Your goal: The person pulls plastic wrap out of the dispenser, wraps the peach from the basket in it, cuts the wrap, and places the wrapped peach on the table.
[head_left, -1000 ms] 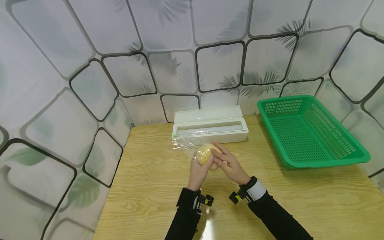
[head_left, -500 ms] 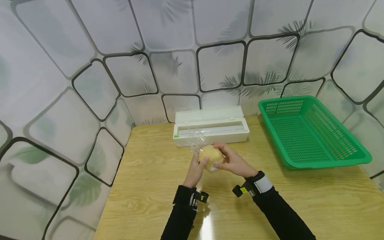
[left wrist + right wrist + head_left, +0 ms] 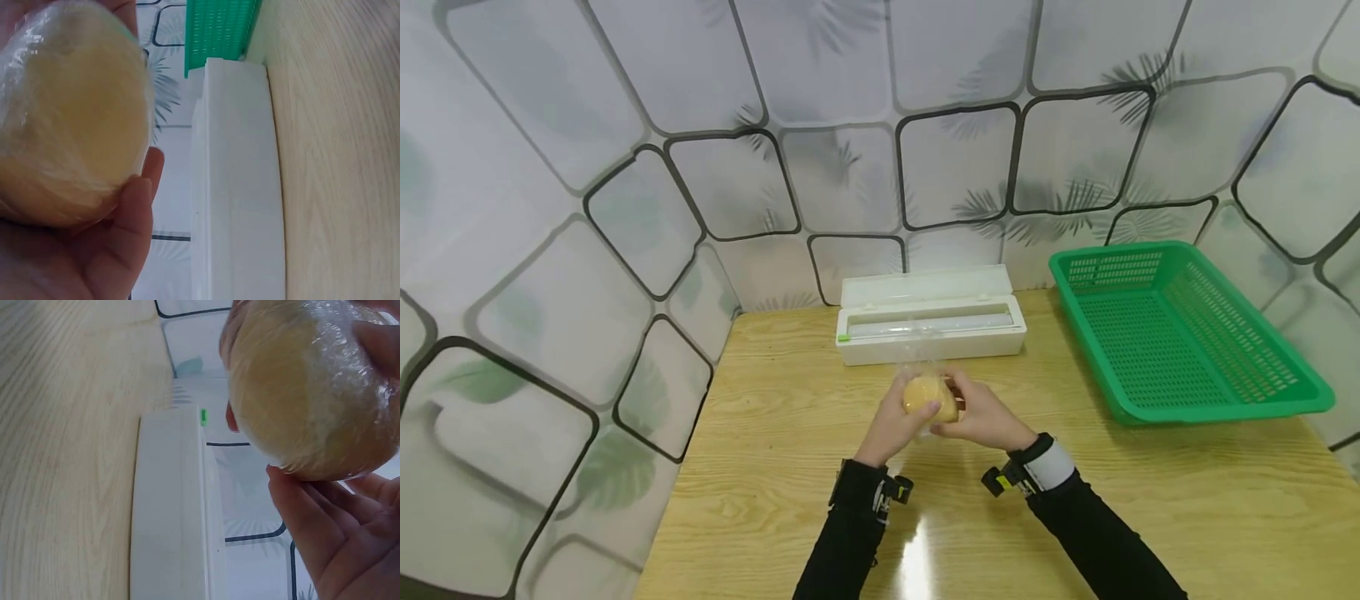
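Between both hands is a round, pale yellow, fruit-like thing (image 3: 927,395), wrapped in clear cling film that wrinkles and shines in the right wrist view. What kind it is cannot be told through the film. My left hand (image 3: 891,423) grips it from the left, thumb over the near side. From the right, my right hand (image 3: 985,417) holds it with curled fingers and thumb. In the left wrist view the wrapped thing (image 3: 75,119) fills the palm side. Just behind the hands, a white cling film box (image 3: 934,343) stands with its lid up and a roll inside.
A green plastic basket (image 3: 1187,333) with a perforated floor stands at the right rear of the wooden table (image 3: 760,483). A patterned wall covering (image 3: 850,179) rises behind the table and along its left side.
Both hands have turned the wrapped thing between them. The loose film that spread to its upper left now lies closer around it. Box and basket stay put.
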`<state>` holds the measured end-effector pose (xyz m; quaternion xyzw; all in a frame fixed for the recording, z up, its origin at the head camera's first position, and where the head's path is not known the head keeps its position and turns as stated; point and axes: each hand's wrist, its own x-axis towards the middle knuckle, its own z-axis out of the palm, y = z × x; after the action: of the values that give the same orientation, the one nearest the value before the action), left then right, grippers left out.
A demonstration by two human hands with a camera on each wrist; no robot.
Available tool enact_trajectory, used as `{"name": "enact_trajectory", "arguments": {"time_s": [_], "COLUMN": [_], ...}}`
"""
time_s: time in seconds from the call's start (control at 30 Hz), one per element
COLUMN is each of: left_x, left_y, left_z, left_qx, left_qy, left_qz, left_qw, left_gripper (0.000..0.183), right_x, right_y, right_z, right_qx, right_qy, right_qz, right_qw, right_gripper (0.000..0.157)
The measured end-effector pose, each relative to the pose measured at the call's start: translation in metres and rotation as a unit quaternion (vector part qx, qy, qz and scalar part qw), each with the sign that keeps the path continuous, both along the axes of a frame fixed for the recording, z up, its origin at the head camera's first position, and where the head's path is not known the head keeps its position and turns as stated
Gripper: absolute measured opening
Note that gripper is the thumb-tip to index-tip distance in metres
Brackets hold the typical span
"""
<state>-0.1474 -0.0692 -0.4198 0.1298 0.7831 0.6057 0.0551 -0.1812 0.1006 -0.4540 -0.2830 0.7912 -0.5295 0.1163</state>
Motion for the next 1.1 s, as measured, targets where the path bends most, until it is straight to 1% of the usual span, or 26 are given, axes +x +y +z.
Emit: {"name": "enact_trajectory", "arguments": {"time_s": [0.1, 0.17, 0.23, 0.27, 0.33, 0.37, 0.43, 0.5, 0.6, 0.63, 0.67, 0.73, 0.83, 0.9, 0.97, 1.1], "left_x": [-0.004, -0.008, -0.011, -0.011, -0.010, -0.009, -0.007, -0.006, -0.004, -0.003, -0.002, 0.001, 0.006, 0.009, 0.010, 0.010], "left_y": [-0.002, -0.003, -0.003, -0.003, -0.003, -0.003, -0.003, -0.003, -0.001, 0.000, 0.001, 0.004, 0.009, 0.013, 0.015, 0.018], "left_z": [-0.006, -0.012, -0.017, -0.018, -0.018, -0.018, -0.017, -0.017, -0.016, -0.016, -0.015, -0.009, 0.002, 0.010, 0.014, 0.014], "left_qx": [-0.021, -0.026, -0.040, -0.042, -0.039, -0.035, 0.003, 0.059, 0.139, 0.154, 0.159, 0.154, 0.119, 0.101, 0.086, 0.075], "left_qy": [-0.017, -0.021, -0.023, -0.018, -0.010, -0.008, -0.003, -0.001, 0.010, 0.012, 0.017, 0.024, 0.045, 0.068, 0.086, 0.109], "left_qz": [-0.020, -0.037, -0.047, -0.051, -0.051, -0.047, -0.040, -0.031, -0.018, -0.013, -0.008, -0.003, -0.008, -0.020, -0.026, -0.029], "left_qw": [0.9994, 0.9988, 0.9979, 0.9977, 0.9979, 0.9983, 0.9992, 0.9977, 0.9900, 0.9879, 0.9871, 0.9878, 0.9919, 0.9924, 0.9922, 0.9908], "left_gripper": [0.058, 0.064, 0.070, 0.072, 0.077, 0.079, 0.082, 0.082, 0.080, 0.080, 0.080, 0.080, 0.077, 0.072, 0.070, 0.069], "right_x": [0.001, 0.004, 0.008, 0.010, 0.014, 0.015, 0.017, 0.016, 0.014, 0.013, 0.013, 0.013, 0.014, 0.015, 0.014, 0.014], "right_y": [-0.001, -0.003, -0.004, -0.004, -0.004, -0.003, 0.000, 0.004, 0.008, 0.009, 0.009, 0.008, 0.006, 0.004, 0.001, -0.002], "right_z": [0.001, 0.008, 0.015, 0.019, 0.026, 0.027, 0.027, 0.024, 0.019, 0.018, 0.016, 0.017, 0.018, 0.020, 0.021, 0.022], "right_qx": [0.007, -0.002, -0.010, -0.016, -0.024, -0.027, -0.042, -0.073, -0.137, -0.160, -0.175, -0.201, -0.218, -0.220, -0.219, -0.221], "right_qy": [0.001, 0.005, 0.011, 0.012, 0.019, 0.024, 0.024, 0.017, -0.027, -0.042, -0.055, -0.080, -0.090, -0.089, -0.084, -0.078], "right_qz": [-0.006, 0.005, 0.015, 0.019, 0.015, 0.005, -0.026, -0.053, -0.082, -0.085, -0.088, -0.095, -0.101, -0.100, -0.097, -0.087], "right_qw": [1.000, 1.000, 1.000, 1.000, 0.999, 0.999, 0.998, 0.996, 0.987, 0.983, 0.979, 0.972, 0.967, 0.966, 0.967, 0.968], "right_gripper": [0.079, 0.079, 0.077, 0.075, 0.070, 0.068, 0.064, 0.061, 0.059, 0.056, 0.055, 0.052, 0.049, 0.048, 0.047, 0.048]}}
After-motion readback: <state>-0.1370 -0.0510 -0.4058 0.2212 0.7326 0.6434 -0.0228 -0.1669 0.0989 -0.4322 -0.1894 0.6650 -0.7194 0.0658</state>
